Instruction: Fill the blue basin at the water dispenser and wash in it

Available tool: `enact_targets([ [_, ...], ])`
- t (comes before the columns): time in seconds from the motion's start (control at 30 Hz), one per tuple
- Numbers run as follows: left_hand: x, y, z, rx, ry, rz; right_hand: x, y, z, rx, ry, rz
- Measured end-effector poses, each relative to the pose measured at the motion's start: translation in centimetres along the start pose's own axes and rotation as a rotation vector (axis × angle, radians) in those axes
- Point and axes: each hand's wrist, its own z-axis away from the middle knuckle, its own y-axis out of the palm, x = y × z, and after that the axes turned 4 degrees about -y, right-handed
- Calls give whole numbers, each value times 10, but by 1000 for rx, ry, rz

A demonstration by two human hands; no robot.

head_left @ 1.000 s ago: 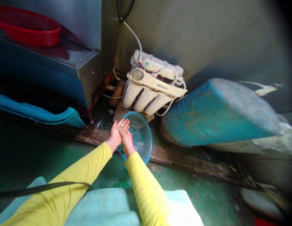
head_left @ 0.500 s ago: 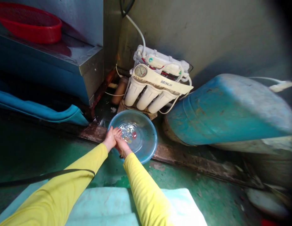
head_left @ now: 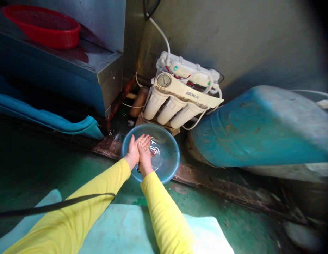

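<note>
Over a round blue plastic basin [head_left: 170,162], my two hands are pressed together. My left hand [head_left: 132,152] is turned palm up, its fingers stretched out and its thumb raised. Against its palm edge lies my right hand [head_left: 145,158], with the thumb across the left palm. The other right fingers curl out of sight behind the left hand. Inside the basin is shallow, glinting water [head_left: 155,148], and a small reddish thing [head_left: 153,153] shows in it, partly hidden by my fingers. A dark band or bead sits by my right wrist.
Behind the basin stands a white water filter unit [head_left: 177,95] with a gauge and hoses. A large blue drum [head_left: 232,130] leans at the right. On the left, a red basket [head_left: 55,37] rests on a metal counter [head_left: 100,67]. A blue plastic piece [head_left: 60,121] lies below.
My joined hands have shifted right and away from me, further over the basin's water. The left fingers now point upward more, and the view has turned slightly left.
</note>
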Motion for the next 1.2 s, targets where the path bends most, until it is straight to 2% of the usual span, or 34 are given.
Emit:
enact_targets([
  [0.1, 7, 10, -1, -59, 45, -62, 2, 3, -14, -151, 23, 93],
  [0.17, 8, 20, 1, -66, 50, -146, 9, 3, -19, -169, 48, 94],
  [0.23, 7, 31, 7, -5, 39, -258, 22, -1, -20, -111, 88, -2],
  [0.4, 2, 58, 27, 269, -37, -604, 72, -18, -4, 175, 293, -335],
  [0.5, 0, 69, 32, 263, 45, -836, 91, -27, 5, 250, 335, -388],
  [0.63, -1, 75, 31, 233, 154, -1021, 92, -30, 11, 318, 296, -392],
  [0.77, -1, 77, 31, 208, 103, -1000, 90, -28, 16, 333, 268, -315],
  [0.87, -3, 78, 31, 227, 107, -1065, 92, -28, 16, 340, 266, -293],
  [1.07, -10, 76, 29, 229, 353, -1436, 92, -35, 12, 326, 247, -300],
  [1.2, -15, 76, 29, 223, 372, -1541, 91, -36, 10, 362, 268, -343],
])
